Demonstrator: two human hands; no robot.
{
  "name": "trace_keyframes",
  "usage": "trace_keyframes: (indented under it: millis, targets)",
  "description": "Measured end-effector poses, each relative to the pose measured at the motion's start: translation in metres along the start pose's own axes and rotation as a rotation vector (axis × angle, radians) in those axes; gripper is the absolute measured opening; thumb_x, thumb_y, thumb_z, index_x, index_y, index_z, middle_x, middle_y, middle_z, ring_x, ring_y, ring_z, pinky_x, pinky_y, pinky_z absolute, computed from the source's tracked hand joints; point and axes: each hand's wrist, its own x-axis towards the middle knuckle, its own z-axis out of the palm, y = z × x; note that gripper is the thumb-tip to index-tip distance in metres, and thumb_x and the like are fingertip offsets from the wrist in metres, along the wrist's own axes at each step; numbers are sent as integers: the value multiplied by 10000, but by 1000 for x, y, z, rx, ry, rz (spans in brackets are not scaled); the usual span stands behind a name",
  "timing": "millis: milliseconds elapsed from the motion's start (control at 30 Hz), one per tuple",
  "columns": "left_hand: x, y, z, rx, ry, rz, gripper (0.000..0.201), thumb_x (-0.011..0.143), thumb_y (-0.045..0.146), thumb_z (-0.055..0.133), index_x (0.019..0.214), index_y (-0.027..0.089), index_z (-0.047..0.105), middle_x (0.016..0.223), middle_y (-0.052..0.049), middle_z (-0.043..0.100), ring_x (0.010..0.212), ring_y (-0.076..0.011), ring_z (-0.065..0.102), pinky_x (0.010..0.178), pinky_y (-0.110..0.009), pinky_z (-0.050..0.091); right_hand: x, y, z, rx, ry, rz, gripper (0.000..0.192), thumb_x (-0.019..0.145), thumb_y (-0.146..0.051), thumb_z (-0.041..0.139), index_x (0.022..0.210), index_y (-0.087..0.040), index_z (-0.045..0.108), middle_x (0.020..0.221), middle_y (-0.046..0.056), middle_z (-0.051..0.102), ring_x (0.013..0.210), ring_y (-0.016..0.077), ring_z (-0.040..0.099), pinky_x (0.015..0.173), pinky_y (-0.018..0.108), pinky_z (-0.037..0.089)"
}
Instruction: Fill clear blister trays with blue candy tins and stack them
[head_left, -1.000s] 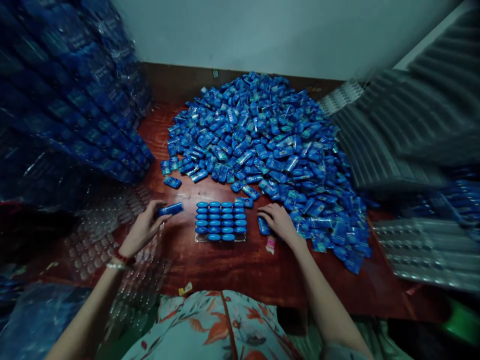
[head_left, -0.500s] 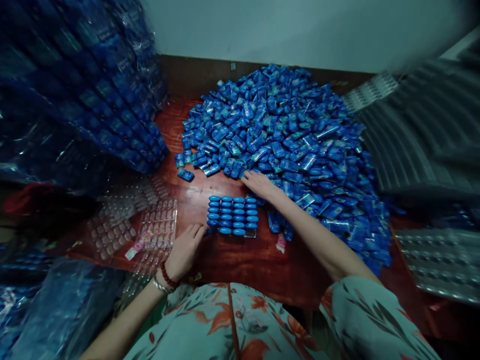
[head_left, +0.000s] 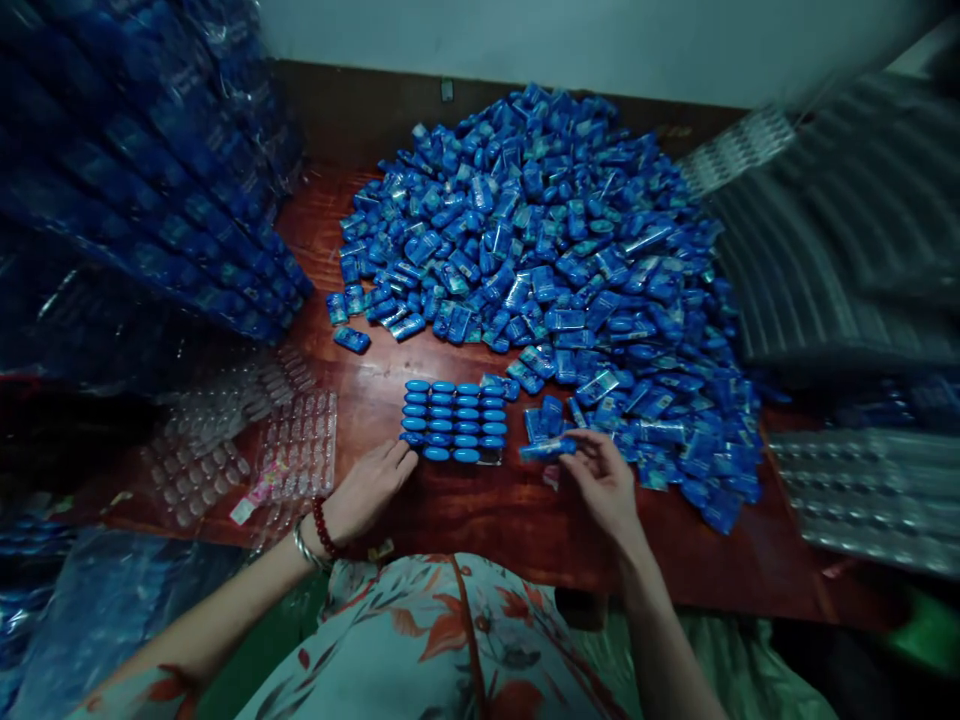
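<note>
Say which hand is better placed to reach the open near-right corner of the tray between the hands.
Probably the right hand: it holds a blue packet just right of the tray, closer to that open corner. The left hand is at the near-left corner instead.

A reddish table (head_left: 465,508) carries heaped blue packets (head_left: 540,250) and clear trays (head_left: 304,440).
</note>
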Motion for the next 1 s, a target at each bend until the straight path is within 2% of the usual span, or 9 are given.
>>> trace_keyframes:
  millis: [67, 133, 267, 400, 500, 667, 800, 900, 1000]
  targets:
    - [2, -3, -3, -14, -26, 8, 267, 799, -1, 349, 923, 173, 508, 980, -91, 557, 990, -219, 510, 868, -377, 450, -20, 6, 12, -70, -33, -65, 204, 805, -291, 594, 999, -231, 578, 895, 29, 664, 770, 170, 654, 684, 300, 548]
    - [4, -5, -7, -12, -58, 4, 268, 806, -3, 341, 934, 170, 501, 987, -87, 557, 979, -210, 518, 866, -372, 455, -29, 10, 26, -188, -78, -229, 202, 843, -235, 541, 1039, -228, 588, 966, 49, 664, 869, 178, 646, 768, 320, 539]
    - [6, -4, -17, 7, -109, -17, 295, 824, 2, 346, 1032, 164, 477, 1034, -82, 558, 965, -192, 531, 873, -355, 461, -26, -1, 42, -552, -280, -563, 376, 865, -75, 368, 1174, -187, 550, 1055, 110, 625, 965, 187, 609, 784, 333, 521]
    - [9, 7, -21, 75, -177, -29, 244, 845, 27, 368, 998, 162, 502, 1044, -88, 563, 963, -195, 543, 855, -350, 472, -12, -33, 42, -926, -597, -632, 391, 837, -26, 376, 1163, -152, 550, 946, 109, 620, 843, 192, 596, 674, 289, 497]
    - [13, 18, -16, 186, -260, -33, 192, 850, 46, 397, 952, 149, 521, 997, -95, 571, 922, -211, 552, 794, -352, 494, -5, -52, 44, -1049, -715, -610, 351, 834, -33, 418, 1132, -155, 560, 927, 100, 612, 828, 195, 590, 647, 271, 474]
    - [25, 26, -7, 325, -314, 35, 179, 866, 72, 382, 954, 122, 530, 958, -120, 574, 876, -238, 555, 716, -363, 506, -4, -60, 51, -1127, -750, -505, 343, 845, -52, 425, 1134, -181, 557, 973, 101, 613, 823, 180, 604, 614, 237, 436]
    - [30, 20, -5, 295, -284, -49, 220, 871, 60, 334, 974, 114, 520, 991, -140, 567, 912, -247, 556, 714, -363, 515, -8, -50, 54, -1165, -699, -410, 387, 862, -76, 406, 1204, -207, 532, 956, 92, 651, 736, 170, 639, 548, 227, 416]
    - [26, 14, -2, 155, -174, -160, 256, 864, 44, 325, 1037, 126, 495, 1043, -129, 563, 922, -211, 569, 760, -342, 516, -17, -27, 54, -1152, -628, -421, 453, 825, -45, 427, 1224, -230, 535, 908, 65, 689, 682, 167, 655, 524, 221, 420]
    - [18, 9, 10, -49, 56, -179, 289, 873, 87, 350, 1123, 166, 471, 1097, -98, 571, 973, -182, 569, 848, -322, 496, -21, 8, 55, -1022, -470, -539, 485, 800, -55, 434, 1203, -290, 564, 887, 38, 709, 674, 167, 667, 543, 227, 461]
